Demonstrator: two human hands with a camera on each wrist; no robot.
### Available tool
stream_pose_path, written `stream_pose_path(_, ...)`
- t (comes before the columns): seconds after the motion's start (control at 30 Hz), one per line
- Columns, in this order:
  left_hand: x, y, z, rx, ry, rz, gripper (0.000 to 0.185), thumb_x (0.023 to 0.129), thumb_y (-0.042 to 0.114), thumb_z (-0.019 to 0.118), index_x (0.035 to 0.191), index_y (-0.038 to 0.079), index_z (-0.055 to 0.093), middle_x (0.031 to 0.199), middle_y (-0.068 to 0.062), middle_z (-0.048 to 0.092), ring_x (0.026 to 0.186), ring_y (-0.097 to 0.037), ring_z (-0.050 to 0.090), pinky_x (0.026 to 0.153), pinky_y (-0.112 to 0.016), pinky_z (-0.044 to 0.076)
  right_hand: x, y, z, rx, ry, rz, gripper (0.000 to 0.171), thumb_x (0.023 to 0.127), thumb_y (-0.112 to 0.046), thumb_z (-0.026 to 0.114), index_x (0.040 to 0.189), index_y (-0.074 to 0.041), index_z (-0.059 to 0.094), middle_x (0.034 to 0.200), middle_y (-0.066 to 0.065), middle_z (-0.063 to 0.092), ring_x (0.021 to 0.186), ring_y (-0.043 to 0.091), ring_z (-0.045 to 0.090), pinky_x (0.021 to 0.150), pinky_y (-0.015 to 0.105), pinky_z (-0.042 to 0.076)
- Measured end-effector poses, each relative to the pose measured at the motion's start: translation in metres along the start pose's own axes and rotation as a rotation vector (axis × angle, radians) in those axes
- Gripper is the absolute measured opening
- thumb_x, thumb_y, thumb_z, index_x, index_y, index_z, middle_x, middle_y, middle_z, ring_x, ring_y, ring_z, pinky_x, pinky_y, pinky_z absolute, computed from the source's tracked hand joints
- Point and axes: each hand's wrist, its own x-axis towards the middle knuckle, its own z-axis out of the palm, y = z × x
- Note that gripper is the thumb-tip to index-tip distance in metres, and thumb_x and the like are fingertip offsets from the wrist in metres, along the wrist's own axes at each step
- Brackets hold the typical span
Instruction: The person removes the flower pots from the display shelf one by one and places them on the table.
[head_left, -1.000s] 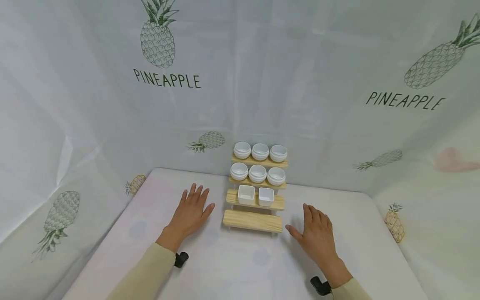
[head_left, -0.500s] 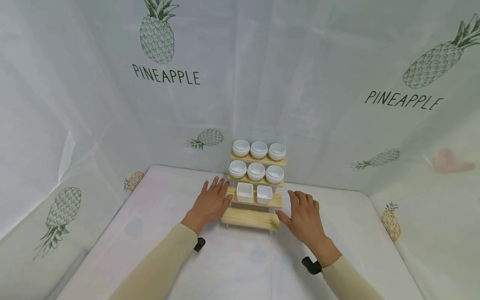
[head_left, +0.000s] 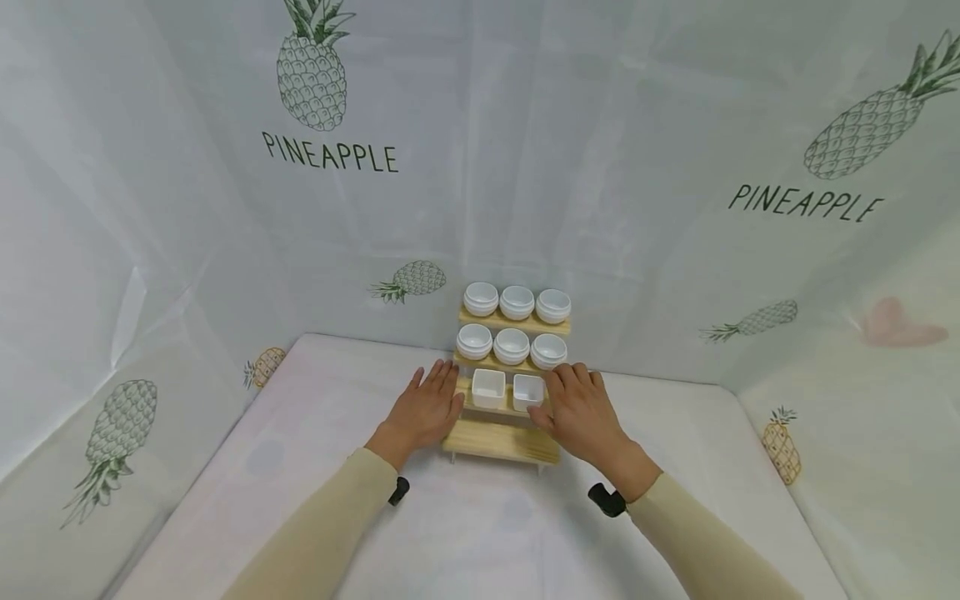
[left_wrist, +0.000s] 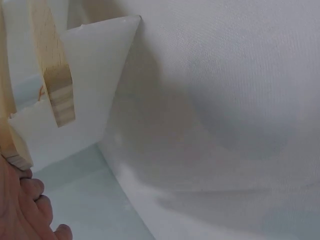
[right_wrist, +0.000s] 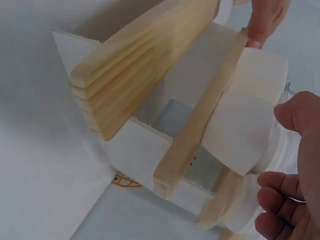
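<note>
I hold the left hand [head_left: 422,410] at the left side of the wooden stand [head_left: 498,442], centre of the frame, fingers nearly straight against the wood; whether they clamp it, I cannot tell. The right hand [head_left: 587,421] is half spread around the right square cup [head_left: 528,390], which sits upright on the third tier [right_wrist: 200,117] from the top, just beside the left square cup [head_left: 488,388]. Thumb and fingers stand apart near the cup's walls; contact cannot be confirmed, and I see no firm hold. Step in hand, as I judge it: steady the stand with the left, position the right at the cup. A grasp from here would call for closing thumb and fingers on opposite walls, clear of the round cups [head_left: 512,346] behind. Readable text: printed lettering [head_left: 330,154] on the backdrop [head_left: 525,208] gives PINEAPPLE at upper left of the frame and again at upper right. I can read no brand or label on the cups or stand.
</note>
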Motion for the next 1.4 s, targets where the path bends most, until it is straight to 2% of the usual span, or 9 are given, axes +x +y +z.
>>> stream_pose_path(0.23,-0.002,-0.002,-0.003,0.014,-0.024,0.033,0.068,0.116,0.044,0.019,0.167,0.000,0.024,0.175,-0.015,0.023,0.164,-0.031,0.018,0.133,-0.054,0.018,0.005,0.000,0.008,-0.057,-0.014,-0.050,0.042,0.092,-0.041,0.073,0.099,-0.002,0.061,0.093,0.011,0.057,0.084,0.033,0.049,0.067,0.040,0.038)
stream_pose_path(0.63,0.000,-0.003,-0.010,0.003,-0.041,0.038,0.069,0.116,0.046,0.019,0.168,0.001,0.021,0.175,-0.015,0.020,0.164,-0.030,0.016,0.134,-0.053,0.017,0.015,0.005,0.005,-0.057,-0.076,-0.049,0.047,0.090,-0.044,0.079,0.098,-0.001,0.061,0.089,0.009,0.055,0.080,0.029,0.046,0.066,0.037,0.036)
stream_pose_path(0.8,-0.003,-0.002,-0.009,-0.028,-0.020,0.050,0.067,0.116,0.043,0.024,0.166,-0.002,0.025,0.174,-0.019,0.025,0.163,-0.033,0.019,0.133,-0.055,0.019,0.011,0.005,0.008,-0.050,-0.045,-0.064,0.050,0.088,-0.045,0.082,0.094,-0.002,0.058,0.086,0.008,0.052,0.079,0.029,0.045,0.067,0.038,0.038)
stream_pose_path(0.93,-0.002,-0.002,-0.006,-0.011,-0.030,0.048,0.068,0.116,0.044,0.023,0.167,-0.001,0.023,0.174,-0.018,0.024,0.164,-0.032,0.018,0.133,-0.054,0.018,0.008,0.005,0.007,-0.060,-0.022,-0.074,0.052,0.087,-0.047,0.082,0.094,-0.002,0.057,0.085,0.008,0.050,0.078,0.028,0.044,0.066,0.038,0.038)
stream_pose_path(1.23,0.001,-0.005,-0.005,-0.006,-0.054,0.043,0.070,0.116,0.048,0.019,0.168,0.002,0.020,0.176,-0.014,0.019,0.165,-0.029,0.014,0.134,-0.051,0.016,-0.001,-0.002,-0.002,-0.032,-0.070,-0.016,0.055,0.090,-0.051,0.078,0.104,-0.001,0.061,0.089,0.009,0.053,0.083,0.030,0.047,0.069,0.038,0.039)
stream_pose_path(1.4,0.000,-0.007,-0.003,-0.001,-0.054,0.049,0.071,0.116,0.049,0.018,0.168,0.002,0.019,0.176,-0.014,0.019,0.165,-0.029,0.014,0.134,-0.051,0.017,-0.009,-0.009,-0.005,-0.024,-0.060,-0.004,0.054,0.088,-0.049,0.080,0.101,-0.001,0.061,0.088,0.008,0.051,0.081,0.029,0.045,0.068,0.036,0.035)
